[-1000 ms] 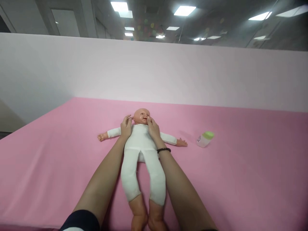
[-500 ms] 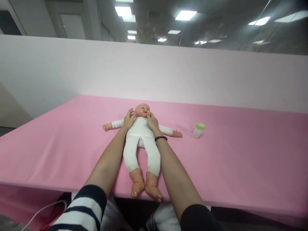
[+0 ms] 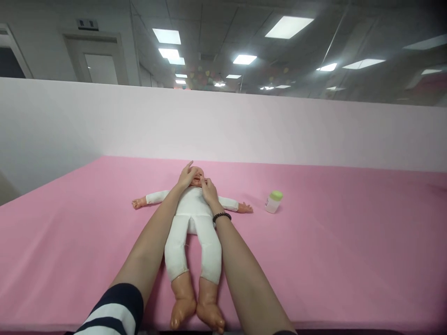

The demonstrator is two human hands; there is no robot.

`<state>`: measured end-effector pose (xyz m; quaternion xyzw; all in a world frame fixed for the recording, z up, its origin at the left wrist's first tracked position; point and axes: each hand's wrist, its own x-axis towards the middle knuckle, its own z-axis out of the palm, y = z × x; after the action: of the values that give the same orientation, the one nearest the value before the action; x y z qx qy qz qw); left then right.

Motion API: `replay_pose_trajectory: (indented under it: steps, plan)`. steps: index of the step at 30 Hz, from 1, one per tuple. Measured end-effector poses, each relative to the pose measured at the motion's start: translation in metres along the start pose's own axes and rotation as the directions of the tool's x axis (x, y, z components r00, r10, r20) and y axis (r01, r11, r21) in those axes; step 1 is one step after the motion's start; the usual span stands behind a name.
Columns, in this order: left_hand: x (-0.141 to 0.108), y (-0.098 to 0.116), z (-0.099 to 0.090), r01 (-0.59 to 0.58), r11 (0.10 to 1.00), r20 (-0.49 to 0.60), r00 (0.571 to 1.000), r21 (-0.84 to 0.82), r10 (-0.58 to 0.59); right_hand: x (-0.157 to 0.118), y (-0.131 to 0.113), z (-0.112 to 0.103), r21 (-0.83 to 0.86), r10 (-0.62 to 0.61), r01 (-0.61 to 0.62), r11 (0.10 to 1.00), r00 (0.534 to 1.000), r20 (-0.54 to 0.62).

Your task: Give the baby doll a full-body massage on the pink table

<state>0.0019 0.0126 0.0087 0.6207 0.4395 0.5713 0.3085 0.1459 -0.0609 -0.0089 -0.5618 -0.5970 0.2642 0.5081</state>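
Note:
A baby doll (image 3: 192,200) with a white cloth body and plastic head, hands and feet lies on its back, arms spread and feet towards me. My left hand (image 3: 186,177) lies against the left-hand side of the doll's face, fingers apart, covering part of the eyes and forehead. On the other cheek, beside the mouth, rests my right hand (image 3: 209,191), its fingers slightly bent and holding nothing that I can see. A dark beaded bracelet (image 3: 222,217) circles my right wrist.
A pink cloth (image 3: 331,246) covers the table. To the right of the doll stands a small clear bottle (image 3: 273,205) with a green cap. Behind the table runs a white partition (image 3: 223,125). Ceiling lights and a door (image 3: 101,69) show beyond it.
My left hand has moved up from beside the doll's head onto its face. My right hand stays at the cheek. The camera has tilted up, so the table sits lower in view.

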Motion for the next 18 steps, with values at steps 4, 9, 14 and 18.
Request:
replay_pose_trajectory:
  steps: [4, 9, 14, 18]
  plan:
    - [-0.003, -0.008, -0.003, -0.046, 0.998, 0.001, 0.999, 0.041, 0.046, 0.001, -0.003, 0.002, -0.010, -0.017, 0.017, 1.000, 1.000, 0.006]
    - [-0.016, -0.010, -0.017, -0.022, 1.000, -0.022, 1.000, -0.019, 0.021, -0.006, -0.013, 0.002, -0.011, -0.023, 0.023, 1.000, 0.999, 0.026]
    - [-0.020, -0.004, -0.016, -0.006, 1.000, -0.015, 1.000, -0.019, 0.006, -0.011, -0.014, 0.001, 0.015, -0.016, 0.015, 1.000, 0.999, 0.050]
    - [-0.020, -0.001, -0.015, -0.010, 1.000, -0.019, 1.000, -0.019, 0.010, -0.008, -0.010, 0.002, 0.029, -0.012, 0.011, 1.000, 0.999, 0.030]
